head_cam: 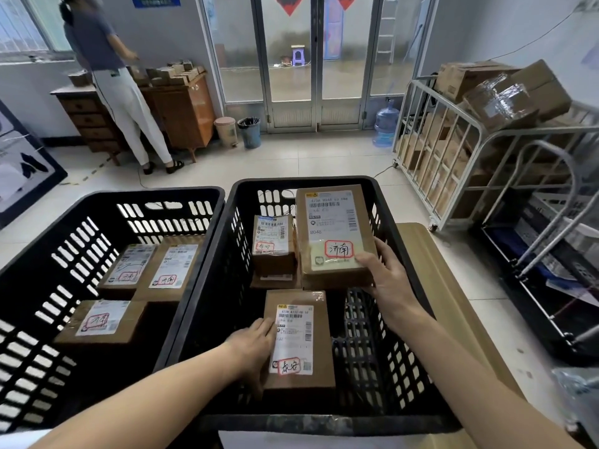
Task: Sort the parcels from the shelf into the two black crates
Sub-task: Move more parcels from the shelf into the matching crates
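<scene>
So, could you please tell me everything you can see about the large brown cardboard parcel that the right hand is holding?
The large brown cardboard parcel is a flat rectangular box, shut. A white printed label with barcodes and the number 8048 covers most of its top, with a red-bordered handwritten sticker near the close end. It is in the far half of the right black slatted plastic crate, beside a smaller brown parcel. The right hand grips its near right corner, thumb on top.

Your right fingers [384, 254] hid the big parcel [330, 222]'s corner; the near parcel [319, 358]'s label [293, 338] print beside your left fingers [264, 328] was too small to read.
</scene>
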{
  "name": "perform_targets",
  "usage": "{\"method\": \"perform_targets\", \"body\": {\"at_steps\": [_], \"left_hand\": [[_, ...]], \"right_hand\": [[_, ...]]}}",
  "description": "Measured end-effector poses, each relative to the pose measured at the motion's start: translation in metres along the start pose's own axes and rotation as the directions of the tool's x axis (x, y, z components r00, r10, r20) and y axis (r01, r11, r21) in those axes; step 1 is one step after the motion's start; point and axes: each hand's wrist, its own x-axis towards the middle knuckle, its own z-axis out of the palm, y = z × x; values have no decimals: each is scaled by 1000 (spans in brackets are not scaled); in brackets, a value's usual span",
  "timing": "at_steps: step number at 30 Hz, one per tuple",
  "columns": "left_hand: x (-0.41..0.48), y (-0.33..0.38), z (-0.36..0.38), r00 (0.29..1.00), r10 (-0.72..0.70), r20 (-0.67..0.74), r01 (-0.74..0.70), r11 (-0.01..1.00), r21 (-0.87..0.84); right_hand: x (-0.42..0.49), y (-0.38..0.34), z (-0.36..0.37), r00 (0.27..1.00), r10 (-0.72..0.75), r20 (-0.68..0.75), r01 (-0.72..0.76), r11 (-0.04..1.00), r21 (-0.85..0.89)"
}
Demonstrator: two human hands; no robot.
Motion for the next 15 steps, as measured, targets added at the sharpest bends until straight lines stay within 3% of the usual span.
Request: {"method": "perform_targets", "body": {"at_steps": [15], "left_hand": [[3, -7, -3, 999, -15, 33, 18, 996, -88]], "right_hand": [[-4, -1, 1, 1000, 20, -22, -21, 999, -36]]}}
